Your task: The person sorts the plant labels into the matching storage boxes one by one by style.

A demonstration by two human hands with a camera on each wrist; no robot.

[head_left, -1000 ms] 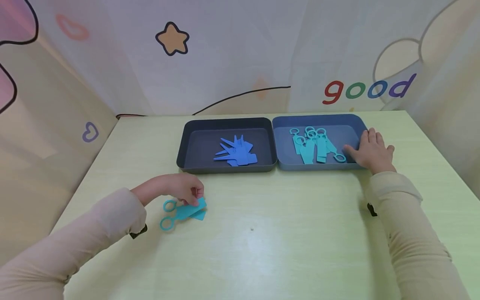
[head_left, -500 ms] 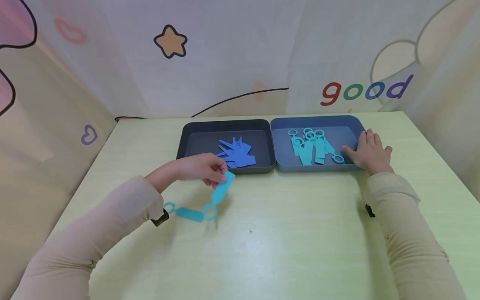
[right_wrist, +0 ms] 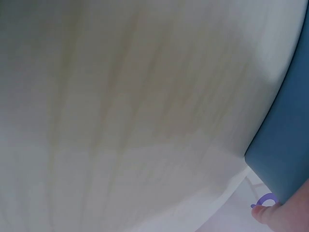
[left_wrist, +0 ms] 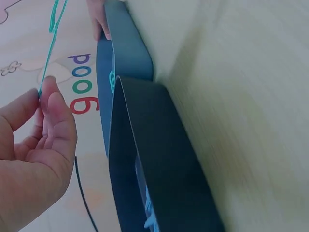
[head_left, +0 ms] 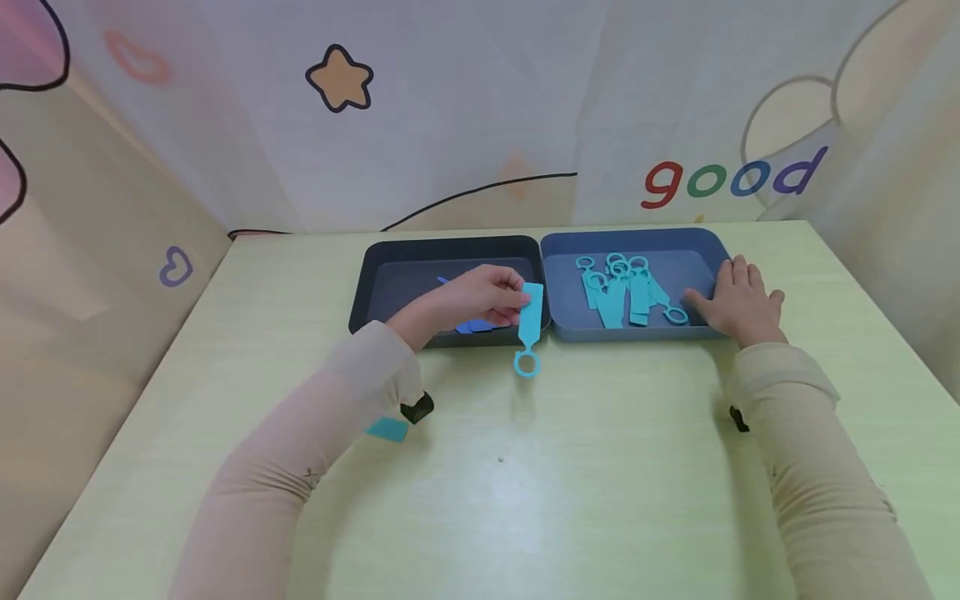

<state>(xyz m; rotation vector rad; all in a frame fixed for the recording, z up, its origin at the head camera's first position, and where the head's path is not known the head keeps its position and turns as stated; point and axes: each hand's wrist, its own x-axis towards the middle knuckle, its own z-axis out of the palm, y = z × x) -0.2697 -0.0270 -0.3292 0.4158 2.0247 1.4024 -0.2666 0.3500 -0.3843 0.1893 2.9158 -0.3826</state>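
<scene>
In the head view my left hand (head_left: 483, 296) pinches the flat end of a turquoise plastic tag (head_left: 530, 315). The tag's ring hangs downward, above the table in front of the trays. Seen from the left wrist, thumb and fingers of the left hand (left_wrist: 41, 140) hold the tag (left_wrist: 50, 55) edge-on. Another turquoise tag (head_left: 388, 429) lies on the table, partly hidden by the left sleeve. My right hand (head_left: 744, 304) rests on the right rim of the blue-grey tray (head_left: 675, 242), fingers spread. Several turquoise ring tags (head_left: 615, 300) lie in that tray.
To the left, a black tray (head_left: 382, 279) touches the blue-grey one. It holds blue pointed tags (head_left: 474, 327), mostly hidden behind the left hand. A printed curtain (head_left: 480, 108) hangs behind the pale wooden table (head_left: 585, 467).
My left hand has lifted one turquoise tag off the table and carried it right, up to the black tray's right end. The other tag stayed behind. My right hand has not moved.
</scene>
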